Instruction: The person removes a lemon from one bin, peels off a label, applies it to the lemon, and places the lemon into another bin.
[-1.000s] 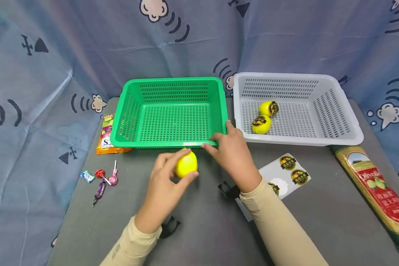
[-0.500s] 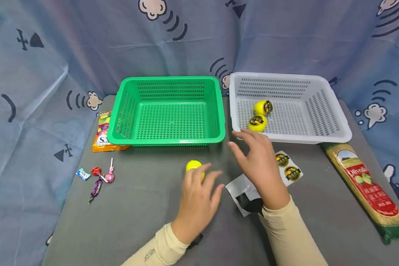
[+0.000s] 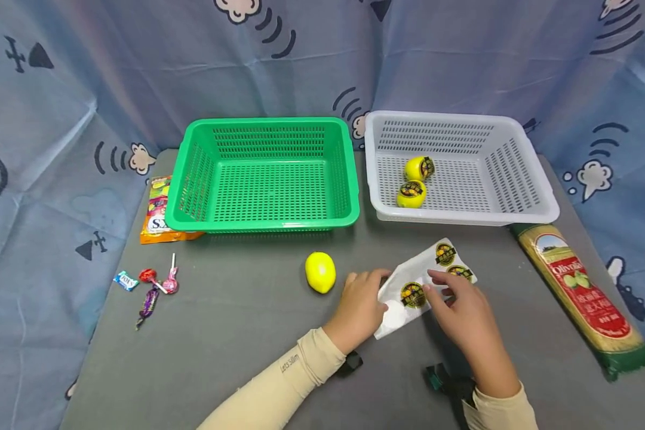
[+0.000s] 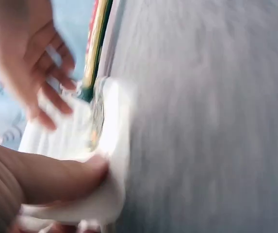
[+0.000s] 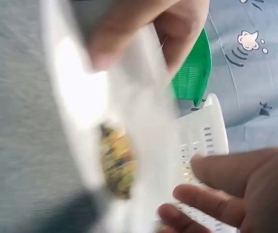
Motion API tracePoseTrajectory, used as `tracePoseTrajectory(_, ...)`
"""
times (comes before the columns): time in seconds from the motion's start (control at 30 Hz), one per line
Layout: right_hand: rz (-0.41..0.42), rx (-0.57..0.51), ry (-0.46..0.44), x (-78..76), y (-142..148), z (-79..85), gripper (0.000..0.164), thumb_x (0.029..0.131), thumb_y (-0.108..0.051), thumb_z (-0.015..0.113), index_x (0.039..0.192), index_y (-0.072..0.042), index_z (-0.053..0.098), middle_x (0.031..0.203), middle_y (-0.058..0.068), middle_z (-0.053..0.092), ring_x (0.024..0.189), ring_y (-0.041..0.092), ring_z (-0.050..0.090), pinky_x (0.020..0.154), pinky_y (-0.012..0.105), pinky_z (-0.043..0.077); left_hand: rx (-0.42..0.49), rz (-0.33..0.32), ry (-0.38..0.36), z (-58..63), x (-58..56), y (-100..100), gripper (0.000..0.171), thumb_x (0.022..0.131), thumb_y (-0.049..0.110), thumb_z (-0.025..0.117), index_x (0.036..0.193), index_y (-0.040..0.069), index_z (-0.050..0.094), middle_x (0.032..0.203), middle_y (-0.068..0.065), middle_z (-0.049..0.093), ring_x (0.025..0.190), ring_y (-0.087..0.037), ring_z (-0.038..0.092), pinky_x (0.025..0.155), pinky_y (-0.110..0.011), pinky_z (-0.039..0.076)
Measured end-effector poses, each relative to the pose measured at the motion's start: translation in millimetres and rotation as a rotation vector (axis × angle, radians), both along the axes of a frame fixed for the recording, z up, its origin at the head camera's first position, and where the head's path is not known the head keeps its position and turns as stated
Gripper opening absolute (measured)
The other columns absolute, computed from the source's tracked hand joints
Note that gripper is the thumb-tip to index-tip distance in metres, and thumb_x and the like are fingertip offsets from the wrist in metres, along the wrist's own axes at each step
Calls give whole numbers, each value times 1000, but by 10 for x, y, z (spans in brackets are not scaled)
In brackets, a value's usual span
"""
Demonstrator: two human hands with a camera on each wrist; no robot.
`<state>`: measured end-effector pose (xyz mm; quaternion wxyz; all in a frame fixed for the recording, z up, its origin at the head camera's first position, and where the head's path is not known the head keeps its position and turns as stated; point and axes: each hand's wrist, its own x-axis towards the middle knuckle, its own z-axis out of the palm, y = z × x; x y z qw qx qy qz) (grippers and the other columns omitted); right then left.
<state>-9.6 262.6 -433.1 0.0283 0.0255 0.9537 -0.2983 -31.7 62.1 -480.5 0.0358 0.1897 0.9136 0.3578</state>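
My left hand (image 3: 359, 307) pinches the left end of a white sheet of round stickers (image 3: 411, 269), its thumb (image 4: 75, 177) lying across the paper in the left wrist view. Black-and-gold stickers and a bare round patch show on the sheet, which tilts above the table. At the sheet's right side is my right hand (image 3: 467, 313); its fingers (image 5: 211, 201) are spread apart in the right wrist view, with nothing between them. A plain yellow lemon (image 3: 320, 272) rests on the table just beyond the left hand.
A green basket (image 3: 263, 226) stands at the back. Beside it, a white basket (image 3: 462, 217) holds two stickered lemons (image 3: 411, 194). Wrapped candies (image 3: 147, 303) and an orange candy bag (image 3: 158, 209) lie left. A long pasta packet (image 3: 586, 295) lies right.
The left hand has let go of the lemon, moved right and taken hold of the sticker sheet, now lifted. The right hand has left the green basket's rim and come down beside the sheet.
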Motion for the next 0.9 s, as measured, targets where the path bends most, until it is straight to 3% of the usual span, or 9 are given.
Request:
tracePoseTrajectory(0.13, 32, -48, 66, 72, -5, -80, 39, 99, -16, 76, 133, 1, 70, 112, 18, 67, 87, 27, 65, 73, 40, 53, 308, 13, -188, 49, -31, -201, 27, 92, 1, 74, 119, 3, 75, 104, -6, 71, 93, -19, 65, 85, -29, 51)
tracePoseTrajectory(0.2, 37, -75, 92, 92, -49, -91, 41, 97, -14, 79, 134, -1, 70, 111, 16, 65, 87, 23, 61, 71, 33, 52, 462, 14, -240, 72, -34, -305, 31, 95, -2, 68, 125, 3, 72, 117, -8, 72, 102, -21, 68, 91, -33, 54)
tracePoseTrajectory(0.33, 29, -114, 126, 87, -179, -90, 44, 95, -13, 81, 136, -3, 70, 112, 14, 62, 86, 20, 58, 69, 26, 51, 680, -21, -246, 88, -32, -462, 54, 97, -12, 58, 147, 9, 59, 146, -6, 63, 129, -23, 61, 108, -41, 48)
tracePoseTrajectory(0.47, 18, -107, 130, 50, -305, -91, 43, 95, -15, 81, 135, -3, 71, 113, 14, 60, 83, 20, 58, 71, 30, 50, 751, -29, -248, 87, -22, -539, 52, 98, -15, 55, 144, 8, 64, 147, -5, 63, 138, -20, 55, 114, -41, 43)
tracePoseTrajectory(0.6, -21, -96, 133, 33, -400, -62, 40, 95, -18, 81, 131, -4, 74, 111, 13, 59, 85, 22, 57, 73, 36, 47, 762, -11, -245, 59, -16, -555, 50, 97, -15, 55, 141, 6, 67, 145, -7, 65, 140, -20, 54, 116, -40, 42)
tracePoseTrajectory(0.9, -108, -120, 111, -33, -455, -31, 18, 93, -16, 82, 106, -4, 78, 96, 10, 55, 82, 22, 50, 70, 36, 38, 768, -21, -252, 68, 11, -520, 52, 98, -14, 56, 146, 7, 63, 149, -7, 61, 142, -20, 52, 117, -41, 41)
